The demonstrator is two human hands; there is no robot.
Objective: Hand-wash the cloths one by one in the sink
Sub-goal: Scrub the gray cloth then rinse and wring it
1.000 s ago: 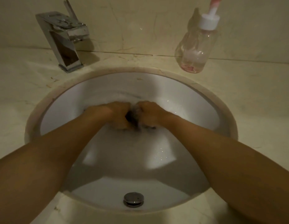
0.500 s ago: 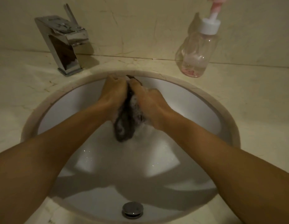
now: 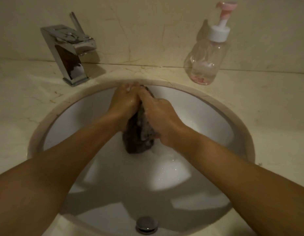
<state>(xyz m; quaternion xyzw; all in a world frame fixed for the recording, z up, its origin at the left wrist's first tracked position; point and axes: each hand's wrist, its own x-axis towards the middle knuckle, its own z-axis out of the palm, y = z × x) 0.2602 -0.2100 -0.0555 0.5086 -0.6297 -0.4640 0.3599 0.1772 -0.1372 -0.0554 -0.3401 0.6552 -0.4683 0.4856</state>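
Note:
A dark grey wet cloth [image 3: 139, 140] with soap foam on it hangs over the white sink [image 3: 207, 120], near the sink's far rim. My left hand [image 3: 124, 103] and my right hand [image 3: 158, 114] grip the cloth's upper part between them, pressed close together. The lower end of the cloth dangles free below the hands. Soapy water fills the bottom of the basin. Most of the cloth's top is hidden between the palms.
A chrome tap [image 3: 69, 51] stands on the beige marble counter [image 3: 266, 108] at the back left. At the back right stands a clear pump bottle [image 3: 206, 60] with a pink nozzle. An overflow cap [image 3: 146, 224] sits in the sink's near wall.
Both hands have risen out of the soapy water and moved toward the far rim, lifting the cloth so it now hangs between them.

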